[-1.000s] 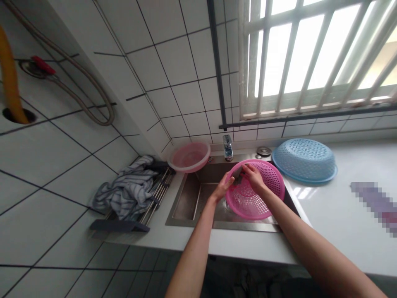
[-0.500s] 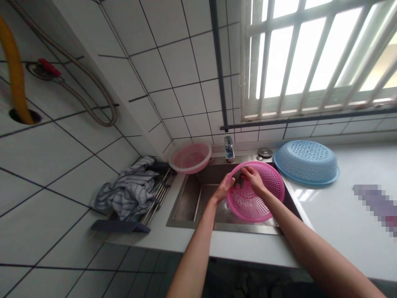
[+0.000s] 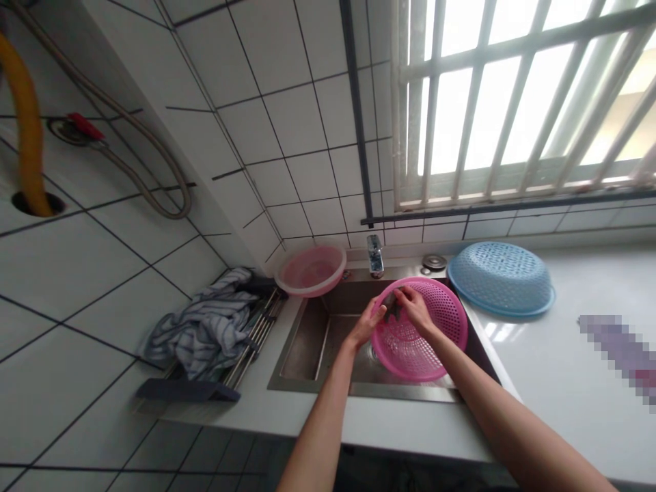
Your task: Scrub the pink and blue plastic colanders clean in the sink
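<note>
A pink plastic colander (image 3: 420,362) is tilted over the right part of the steel sink (image 3: 307,355). My left hand (image 3: 365,326) is closed on its left rim, with the thumb on the inner side. My right hand (image 3: 414,309) pinches a dark grey cloth or pad (image 3: 392,305) and presses it against the colander's inner wall, close to the left thumb. The exact kind of the grey piece is hard to make out. Behind the colander stands the chrome faucet (image 3: 375,255); no running water shows.
A pink basin (image 3: 313,271) rests at the sink's back left corner. An upturned blue basket (image 3: 501,279) lies on the right counter, near a metal drain strainer (image 3: 434,262). Striped cloth (image 3: 205,335) covers a rack at left. A blurred-out object (image 3: 618,348) lies far right.
The view has tipped slightly, so everything sits a little lower in the picture. Both hands keep their hold at the colander's left rim; the right hand has shifted only slightly.
</note>
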{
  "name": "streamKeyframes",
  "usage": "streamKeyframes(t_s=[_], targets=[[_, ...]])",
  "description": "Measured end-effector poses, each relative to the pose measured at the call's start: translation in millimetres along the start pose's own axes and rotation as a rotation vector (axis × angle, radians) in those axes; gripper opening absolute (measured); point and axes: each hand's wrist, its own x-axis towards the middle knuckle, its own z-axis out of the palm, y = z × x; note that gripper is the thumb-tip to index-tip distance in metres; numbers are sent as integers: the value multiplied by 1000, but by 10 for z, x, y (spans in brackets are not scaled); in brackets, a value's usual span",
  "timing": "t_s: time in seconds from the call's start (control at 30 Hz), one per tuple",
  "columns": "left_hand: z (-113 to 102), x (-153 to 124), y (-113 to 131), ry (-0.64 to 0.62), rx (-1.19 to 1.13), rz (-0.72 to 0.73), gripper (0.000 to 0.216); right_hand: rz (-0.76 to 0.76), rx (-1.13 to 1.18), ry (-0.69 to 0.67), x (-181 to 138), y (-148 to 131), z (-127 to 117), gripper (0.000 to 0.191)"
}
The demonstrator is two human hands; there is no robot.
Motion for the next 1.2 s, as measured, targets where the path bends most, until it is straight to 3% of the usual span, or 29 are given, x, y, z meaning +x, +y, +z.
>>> streamKeyframes(t_s=[0.07, 0.17, 0.23, 0.3, 0.47, 0.53, 0.67, 0.73, 0.8, 0.93, 1.0, 1.2], targets=[[-17, -17, -16, -4, -11, 6, 72, -6, -1, -182, -56, -12, 52, 37], [-73, -49, -41, 0, 7, -31, 76, -4, -53, -593, -196, 20, 211, 31], [-99, -54, -49, 15, 28, -60, 80, -11, -81, -717, -249, 42, 276, 29], [-101, -42, -44, 19, 32, -47, 81, -24, -61, -607, -227, 35, 257, 31], [-25, 2, -16, 19, 9, -4, 78, 12, 80, -41, -16, -88, -3, 38], [-5, 6, -30, 15, -4, 6, 77, 7, 106, 27, -5, -125, -34, 39], [-32, -9, -84, 1, 7, 32, 73, 71, 93, -315, -152, -121, 134, 42], [-54, -14, -94, 17, 15, 26, 73, 89, 88, -409, -214, -106, 216, 42], [-56, -11, -86, 20, 11, 21, 72, 70, 74, -362, -210, -100, 221, 41], [-13, 11, -58, 9, -9, -7, 71, 91, 144, -95, -70, -113, 55, 40], [-3, 12, -56, 8, -16, -48, 72, 99, 164, -78, -33, -101, 4, 39], [-72, -46, -49, 96, -72, -71, 81, 87, 20, -539, -232, 107, 271, 25]])
